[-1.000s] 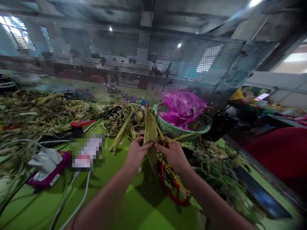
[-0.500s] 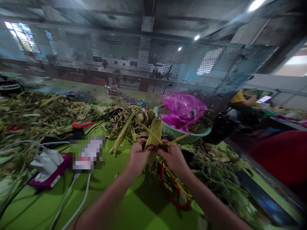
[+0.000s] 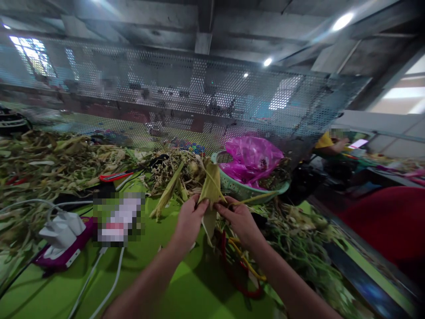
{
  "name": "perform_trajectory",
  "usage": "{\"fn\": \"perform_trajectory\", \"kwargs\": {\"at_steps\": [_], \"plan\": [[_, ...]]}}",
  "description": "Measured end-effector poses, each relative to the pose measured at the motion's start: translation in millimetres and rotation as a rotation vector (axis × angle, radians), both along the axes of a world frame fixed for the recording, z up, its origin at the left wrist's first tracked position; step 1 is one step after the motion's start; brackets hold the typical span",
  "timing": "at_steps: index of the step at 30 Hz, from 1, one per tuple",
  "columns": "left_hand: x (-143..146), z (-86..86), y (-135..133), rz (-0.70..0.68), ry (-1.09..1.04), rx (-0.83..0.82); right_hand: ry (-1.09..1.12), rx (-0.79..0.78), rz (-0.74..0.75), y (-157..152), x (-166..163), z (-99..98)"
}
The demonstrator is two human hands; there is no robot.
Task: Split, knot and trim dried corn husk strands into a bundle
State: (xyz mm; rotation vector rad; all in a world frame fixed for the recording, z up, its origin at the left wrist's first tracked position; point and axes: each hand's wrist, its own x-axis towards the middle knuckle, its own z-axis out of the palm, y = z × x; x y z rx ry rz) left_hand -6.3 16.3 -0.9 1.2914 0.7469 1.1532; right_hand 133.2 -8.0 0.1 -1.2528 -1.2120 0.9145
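Note:
A dry yellow-green corn husk (image 3: 211, 181) stands up between my two hands, over the green tabletop. My left hand (image 3: 191, 219) pinches its lower left part between thumb and fingers. On the other side my right hand (image 3: 239, 217) is closed at the base of the husk, where thin strips cross. One strip sticks out to the right, toward the basket. The husk's lower end hangs below my fingers. Under my right wrist lie red-handled scissors (image 3: 250, 292) with a yellow loop (image 3: 244, 257), partly hidden by the forearm.
Behind my hands is a green basket (image 3: 242, 188) holding a pink plastic bag (image 3: 254, 161). Heaps of dried husks (image 3: 66, 159) cover the left and back. A purple power strip (image 3: 63, 257), a blurred phone (image 3: 121, 219) and a red cutter (image 3: 116, 176) lie left. Another person's arm (image 3: 335, 146) shows far right.
The husk has tilted slightly and a strip now slants across its upper front. My fingers have shifted a little at its base. The whole view has moved slightly.

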Motion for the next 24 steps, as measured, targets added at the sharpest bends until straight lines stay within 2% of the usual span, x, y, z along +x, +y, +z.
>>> {"fn": "perform_trajectory", "kwargs": {"at_steps": [4, 9, 11, 14, 17, 20, 24], "plan": [[-6, 3.8, 3, 0.095, -0.076, -0.057, 0.135, 0.060, -0.157, 3, 5, -4.2], [-28, 8.0, 26, 0.414, -0.379, -0.217, 0.310, 0.093, -0.423, 11, 34, -1.6], [-35, 8.7, 35, 0.485, -0.459, -0.238, 0.389, 0.100, -0.493, 13, 46, 3.3], [-37, 6.3, 39, 0.476, -0.417, -0.294, 0.461, 0.052, -0.424, 12, 53, 11.1], [-30, 0.7, 32, 0.338, -0.245, -0.348, 0.458, -0.011, -0.223, 7, 45, 16.6], [-21, -4.6, 25, 0.202, -0.125, -0.319, 0.436, -0.043, -0.061, -1, 33, 20.3], [-14, -8.5, 20, 0.132, -0.030, -0.231, 0.357, -0.068, -0.016, -7, 20, 21.6]]}}
